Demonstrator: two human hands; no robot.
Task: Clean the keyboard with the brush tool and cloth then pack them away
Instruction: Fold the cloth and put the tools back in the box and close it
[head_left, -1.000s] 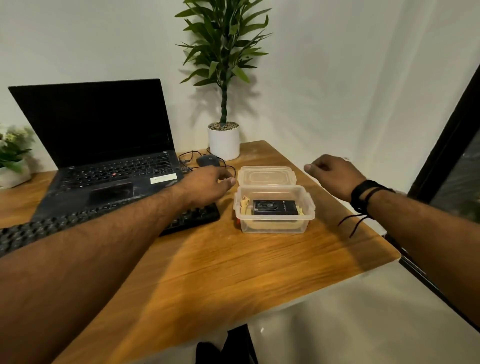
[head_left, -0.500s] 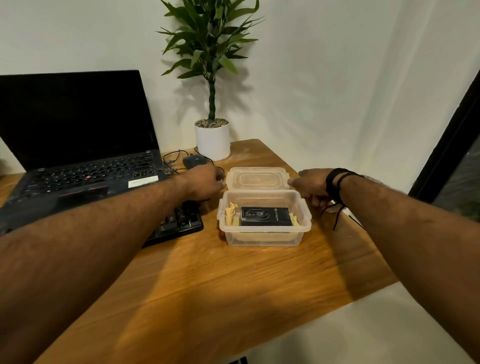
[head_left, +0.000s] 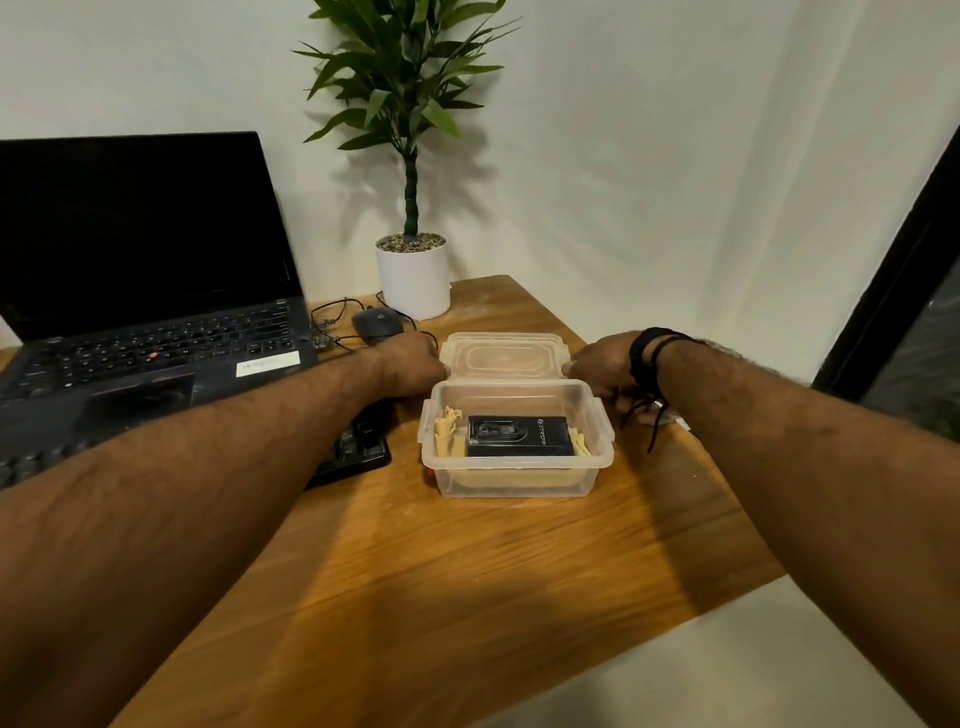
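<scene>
A clear plastic box stands open on the wooden desk. Inside it lie a black brush tool and a yellow cloth tucked beneath and beside the tool. The box's clear lid lies flat just behind the box. My left hand grips the lid's left end and my right hand grips its right end. A black keyboard lies left of the box, mostly hidden under my left forearm.
An open laptop with a dark screen sits at the back left. A black mouse with its cable lies behind my left hand. A potted plant stands at the back against the wall. The desk's right edge runs close to my right wrist.
My right hand came in from the right to the lid's right end. My left hand shifted to the lid's left end. The view moved closer; the box has not moved.
</scene>
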